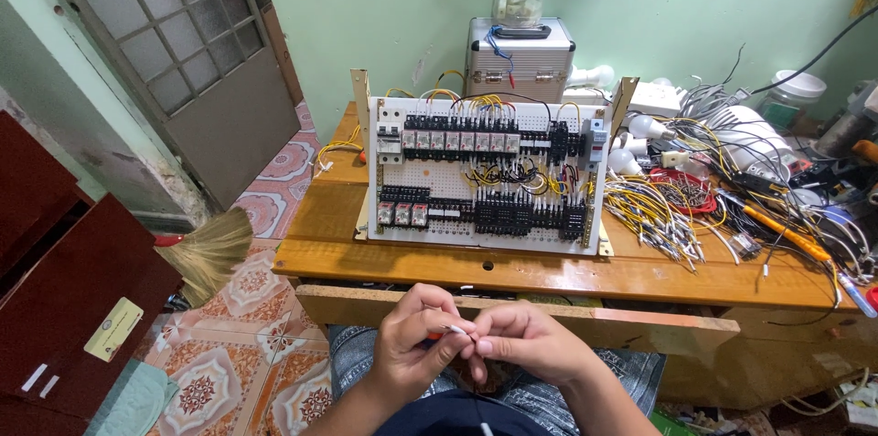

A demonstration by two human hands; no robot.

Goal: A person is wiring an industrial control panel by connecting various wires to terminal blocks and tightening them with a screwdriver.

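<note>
I'm pinching a thin white wire (455, 331) between both hands, left hand (412, 344) steadying, right hand (530, 344) clamping its end for working it

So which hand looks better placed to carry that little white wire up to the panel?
Probably the right hand: its fingertips pinch the white wire, and it sits closer under the wired panel. The left hand also touches the wire and seems to hold something orange.

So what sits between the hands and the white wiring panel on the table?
In the head view, between the hands holding a thin white wire and the wiring panel lie a bare strip of wooden tabletop and the table's front rail.
</note>
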